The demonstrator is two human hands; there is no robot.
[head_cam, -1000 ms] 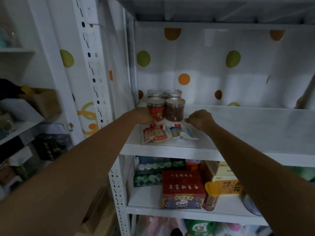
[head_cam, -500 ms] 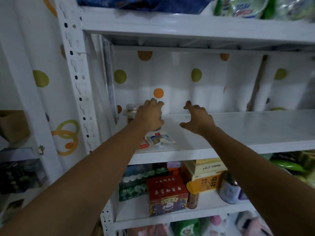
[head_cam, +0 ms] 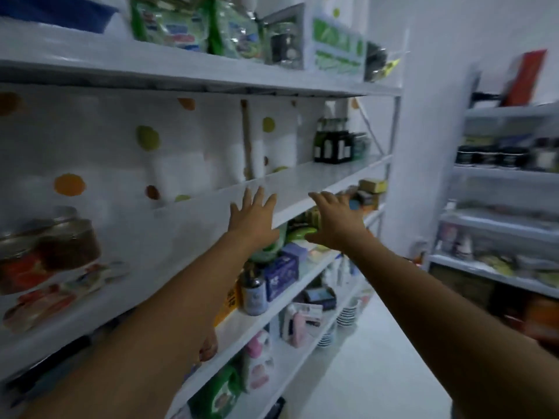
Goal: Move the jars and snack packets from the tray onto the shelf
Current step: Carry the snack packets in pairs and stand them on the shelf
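Swept off to the right since 0.5 s ago, away from the jars (head_cam: 48, 249), now at the far left edge of view and well apart from both hands. Standing on the shelf (head_cam: 317, 179) against the dotted backing (head_cam: 148, 137), with the snack packets (head_cam: 60, 294) lying flat just in front. Counted through heavy blur: 2 jars plainly, 1 red inside and 1 brown, with hints of more lids behind, number unclear; 2 packets, as far as can be told. No tray in view, and nothing in either hand. Judged from that: placing done, or close to it. Left hand (head_cam: 254, 219) released, fingers spread, holding nothing, over the shelf's front edge. Right hand (head_cam: 335, 228) likewise slack and empty, just beside it. Farther out: dark bottles (head_cam: 332, 143) at the shelf's far end, green packs (head_cam: 193, 25) on the board above, a purple box (head_cam: 282, 273) on the board below.
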